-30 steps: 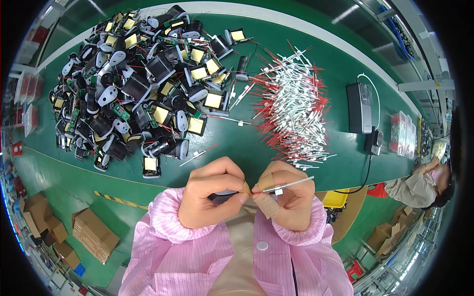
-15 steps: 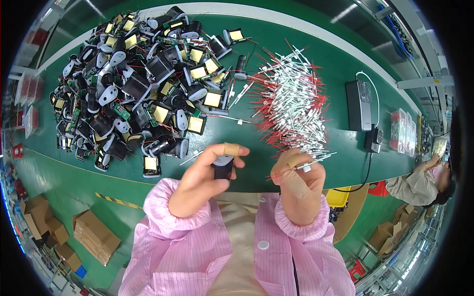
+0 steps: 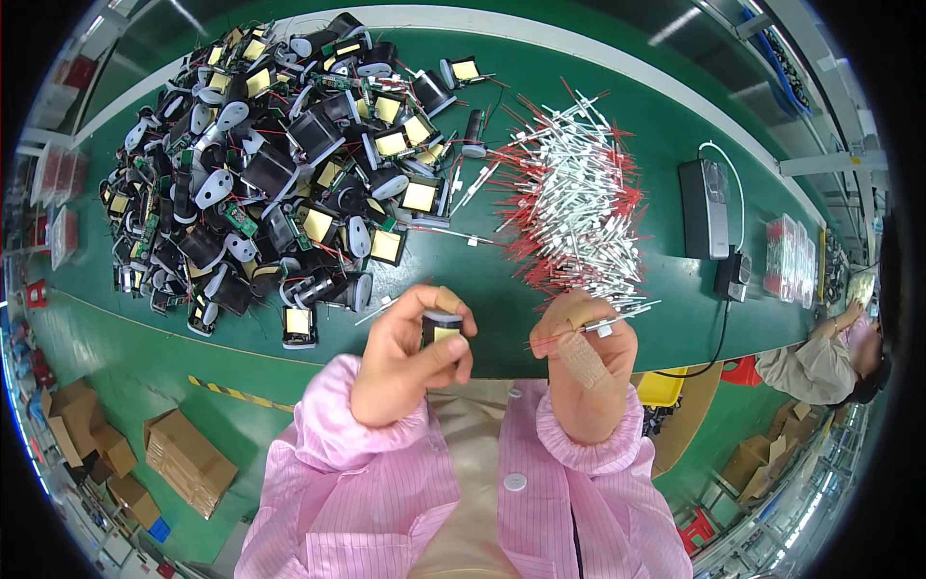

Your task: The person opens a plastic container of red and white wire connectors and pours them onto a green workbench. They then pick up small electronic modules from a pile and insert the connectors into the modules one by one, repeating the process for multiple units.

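Note:
My left hand (image 3: 400,372) is closed round a small black plastic housing (image 3: 441,320) with a grey end cap and a yellow pad on its side. My thumb lies across its lower part. To the right, my right hand (image 3: 585,359) pinches a thin white-sleeved lead (image 3: 627,317) with red wire ends and a small white tag. Tan tape wraps fingers on both hands. Beyond my right hand lies a large heap of similar red-and-white leads (image 3: 579,193). A big pile of black housings (image 3: 275,174) with grey caps, yellow pads and green boards covers the left of the table.
The green table (image 3: 434,265) has a near edge just under my hands. At the right stand a black device (image 3: 704,207), a cabled black adapter (image 3: 733,275) and clear plastic boxes (image 3: 786,259). Another person (image 3: 820,352) sits far right. Cardboard boxes (image 3: 188,463) stand on the floor.
My left hand has turned the black housing so its yellow pad shows, and shifted slightly right. My right hand keeps its pinch on the lead, almost unmoved.

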The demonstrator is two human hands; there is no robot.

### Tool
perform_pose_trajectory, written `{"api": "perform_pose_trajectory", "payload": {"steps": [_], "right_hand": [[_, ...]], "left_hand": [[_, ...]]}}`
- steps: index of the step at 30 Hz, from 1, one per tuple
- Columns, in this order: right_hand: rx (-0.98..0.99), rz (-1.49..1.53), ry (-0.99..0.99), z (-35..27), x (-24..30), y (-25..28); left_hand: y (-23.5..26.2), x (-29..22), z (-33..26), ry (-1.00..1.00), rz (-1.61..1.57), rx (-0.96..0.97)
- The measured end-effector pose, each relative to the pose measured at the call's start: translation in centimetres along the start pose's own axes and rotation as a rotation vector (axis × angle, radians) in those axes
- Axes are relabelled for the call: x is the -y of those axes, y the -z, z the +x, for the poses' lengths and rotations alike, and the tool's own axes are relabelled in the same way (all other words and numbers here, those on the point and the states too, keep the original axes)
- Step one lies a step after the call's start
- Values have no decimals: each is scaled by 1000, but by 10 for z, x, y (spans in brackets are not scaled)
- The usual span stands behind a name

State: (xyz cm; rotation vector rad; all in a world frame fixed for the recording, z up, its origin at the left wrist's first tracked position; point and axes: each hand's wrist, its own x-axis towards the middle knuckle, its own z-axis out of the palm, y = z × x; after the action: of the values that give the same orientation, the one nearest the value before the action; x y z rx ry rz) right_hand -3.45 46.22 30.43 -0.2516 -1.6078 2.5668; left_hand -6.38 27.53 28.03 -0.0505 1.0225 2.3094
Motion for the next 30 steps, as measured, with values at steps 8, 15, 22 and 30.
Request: {"api": "perform_pose_trajectory", "payload": {"steps": [8, 15, 22, 30], "right_hand": [[75, -69, 110, 4, 7, -20], [215, -411, 349, -1, 20, -34], [265, -589, 396, 1, 28, -41], [276, -696, 434, 4, 32, -47]], "left_hand": [[-31, -12, -11, -484, 632, -93], [-26, -18, -9, -826, 865, -81], [-25, -19, -11, -861, 869, -102], [-23, -22, -10, -884, 872, -93]]}}
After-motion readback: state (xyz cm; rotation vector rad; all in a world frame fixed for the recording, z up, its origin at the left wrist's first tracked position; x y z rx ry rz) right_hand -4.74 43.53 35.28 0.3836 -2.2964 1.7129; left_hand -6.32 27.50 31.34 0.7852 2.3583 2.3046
